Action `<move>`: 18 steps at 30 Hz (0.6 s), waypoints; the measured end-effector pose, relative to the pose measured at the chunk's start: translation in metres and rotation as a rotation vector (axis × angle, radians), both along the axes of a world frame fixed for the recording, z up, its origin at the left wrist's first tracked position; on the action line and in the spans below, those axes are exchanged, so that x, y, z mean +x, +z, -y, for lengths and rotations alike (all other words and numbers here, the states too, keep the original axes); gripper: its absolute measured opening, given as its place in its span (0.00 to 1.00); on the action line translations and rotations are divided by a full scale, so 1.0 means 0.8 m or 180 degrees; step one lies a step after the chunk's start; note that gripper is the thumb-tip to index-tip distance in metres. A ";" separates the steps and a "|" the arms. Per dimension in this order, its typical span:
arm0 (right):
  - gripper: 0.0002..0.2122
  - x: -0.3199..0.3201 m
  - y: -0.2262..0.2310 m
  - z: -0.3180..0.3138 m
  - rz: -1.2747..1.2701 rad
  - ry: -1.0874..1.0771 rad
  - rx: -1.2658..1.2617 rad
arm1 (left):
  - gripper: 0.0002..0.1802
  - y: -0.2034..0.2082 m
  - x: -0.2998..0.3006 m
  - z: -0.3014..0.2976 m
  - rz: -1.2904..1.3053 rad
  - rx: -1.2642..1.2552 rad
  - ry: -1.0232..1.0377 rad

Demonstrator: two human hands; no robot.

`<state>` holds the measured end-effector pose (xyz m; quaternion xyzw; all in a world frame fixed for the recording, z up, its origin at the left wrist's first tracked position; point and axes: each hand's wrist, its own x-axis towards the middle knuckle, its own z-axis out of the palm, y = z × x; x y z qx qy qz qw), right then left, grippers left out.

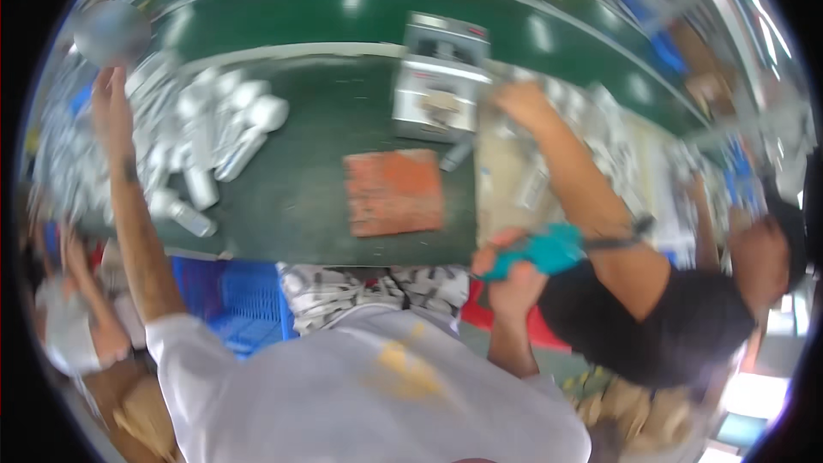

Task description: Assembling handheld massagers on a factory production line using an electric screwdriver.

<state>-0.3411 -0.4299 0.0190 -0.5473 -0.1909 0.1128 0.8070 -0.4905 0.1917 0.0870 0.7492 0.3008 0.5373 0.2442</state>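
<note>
My left hand (111,111) is stretched far out over the left side of the table. Its blurred fingertips meet the lower edge of a round grey object (111,33); whether they grip it I cannot make out. Close to my right side, my right hand (517,285) is closed around a teal tool (549,249) with a dark end, its exact kind smeared. On the table before me lies a worn orange-red square pad (394,193). Behind it stands a white and grey printed box (439,90), with a small grey piece (457,154) at its foot.
Many white plastic parts (206,120) are heaped at the table's left. A co-worker in black (660,317) stands close on my right, one arm (583,171) reaching beside the box. Another person (73,326) is at far left. A blue crate (244,309) sits under the table edge.
</note>
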 end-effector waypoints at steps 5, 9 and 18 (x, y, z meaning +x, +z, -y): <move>0.21 -0.006 0.007 0.012 0.0130 0.0276 -0.0205 | 0.17 0.023 0.165 0.393 -0.1057 0.0418 -0.2154; 0.22 -0.012 0.012 0.027 0.0072 0.0097 -0.0233 | 0.21 -0.051 0.252 0.532 -0.1324 0.0939 -0.3119; 0.26 -0.021 0.010 0.085 0.0014 -0.0164 -0.0222 | 0.32 -0.132 0.381 0.599 -0.1900 0.1575 -0.2264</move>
